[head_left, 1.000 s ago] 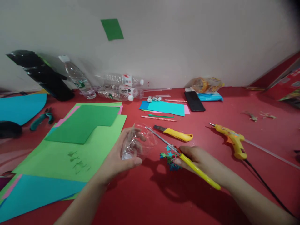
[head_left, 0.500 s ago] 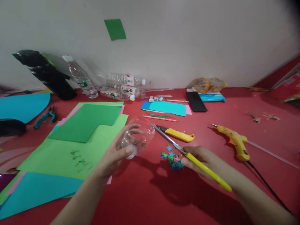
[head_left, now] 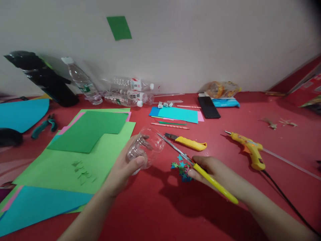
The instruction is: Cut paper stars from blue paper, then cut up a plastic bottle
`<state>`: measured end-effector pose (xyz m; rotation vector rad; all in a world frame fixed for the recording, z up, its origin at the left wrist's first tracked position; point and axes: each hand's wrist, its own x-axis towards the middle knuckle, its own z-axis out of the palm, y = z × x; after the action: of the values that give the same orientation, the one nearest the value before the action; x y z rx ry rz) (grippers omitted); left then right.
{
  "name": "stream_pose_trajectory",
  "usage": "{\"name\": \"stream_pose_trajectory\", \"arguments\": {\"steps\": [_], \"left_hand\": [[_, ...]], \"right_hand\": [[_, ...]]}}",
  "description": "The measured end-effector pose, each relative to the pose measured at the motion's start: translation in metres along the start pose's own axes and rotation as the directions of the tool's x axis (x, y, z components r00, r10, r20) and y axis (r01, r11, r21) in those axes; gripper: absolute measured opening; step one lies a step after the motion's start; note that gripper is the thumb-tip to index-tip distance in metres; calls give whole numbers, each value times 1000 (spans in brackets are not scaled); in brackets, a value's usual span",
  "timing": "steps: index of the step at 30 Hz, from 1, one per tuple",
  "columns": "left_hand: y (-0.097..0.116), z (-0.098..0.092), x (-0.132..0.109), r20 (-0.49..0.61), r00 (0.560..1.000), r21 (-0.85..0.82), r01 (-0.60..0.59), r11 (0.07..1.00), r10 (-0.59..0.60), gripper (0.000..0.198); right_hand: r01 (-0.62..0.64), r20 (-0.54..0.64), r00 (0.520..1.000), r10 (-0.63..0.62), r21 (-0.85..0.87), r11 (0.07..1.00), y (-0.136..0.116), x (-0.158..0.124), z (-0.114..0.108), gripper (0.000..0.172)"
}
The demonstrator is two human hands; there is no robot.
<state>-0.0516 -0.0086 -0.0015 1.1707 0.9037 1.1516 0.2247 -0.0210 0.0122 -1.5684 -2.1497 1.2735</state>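
My left hand (head_left: 127, 164) is wrapped round a clear plastic bottle piece (head_left: 152, 145), its round cut end facing right. In my right hand (head_left: 210, 170) are scissors with yellow handles (head_left: 215, 184); their metal blades point up and left, with the tips at the rim of the plastic. Whether the blades touch it I cannot tell. Small paper stars (head_left: 182, 167) in blue, green and pink lie on the red table (head_left: 140, 214) just beside the scissors. A yellow utility knife (head_left: 190, 143) rests behind the blades.
On the right lies a yellow glue gun (head_left: 250, 150) with its cord. Coloured paper sheets (head_left: 72, 167) and pliers (head_left: 44, 126) are at the left. Along the wall are a black umbrella (head_left: 47, 80), plastic bottles (head_left: 125, 97), a phone (head_left: 209, 107) and a snack bag (head_left: 223, 89).
The bottle piece has turned slightly in my left hand, its open rim now facing more toward me. My right hand has shifted a little left with the scissors. The whole view has moved slightly.
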Motion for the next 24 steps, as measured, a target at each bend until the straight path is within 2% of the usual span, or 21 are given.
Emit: {"name": "stream_pose_trajectory", "arguments": {"steps": [6, 10, 18, 24], "left_hand": [[6, 4, 1, 4, 1000, 0, -9, 1000, 9, 54], [6, 3, 2, 13, 1000, 22, -11, 1000, 11, 59], [6, 0, 3, 36, 999, -54, -15, 998, 17, 54], [3, -1, 1, 111, 992, -40, 58, 998, -54, 60]], "right_hand": [[33, -8, 999, -33, 75, 997, 5, 3, 3, 46], [48, -13, 999, -47, 84, 995, 4, 3, 4, 45], [54, -17, 998, -54, 14, 998, 10, 5, 2, 48], [24, 2, 1000, -24, -14, 1000, 7, 1, 2, 44]]}}
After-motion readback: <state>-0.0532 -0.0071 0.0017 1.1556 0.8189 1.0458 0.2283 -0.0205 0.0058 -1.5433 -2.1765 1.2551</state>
